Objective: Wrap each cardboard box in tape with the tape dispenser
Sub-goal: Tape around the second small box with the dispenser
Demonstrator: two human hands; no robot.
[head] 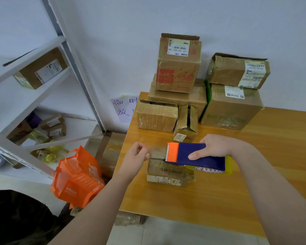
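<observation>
Right hand (217, 145), grip wrapped round the blue-and-orange dispenser (193, 154), holds it just over the small box (166, 172) marked "LIBRARY", near left on the worktop (201, 200). Left hand (136, 156), grip narrow, pinches the clear tape (156, 152) drawn from the orange end. Farther back, a little carton (185, 124) reads "4088"; the top carton (178, 71) reads "159 159 A03 160".

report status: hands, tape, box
Right hand grips tape dispenser; left hand pinches tape end. Small box beneath dispenser. Stacked boxes behind, not blocking.
</observation>
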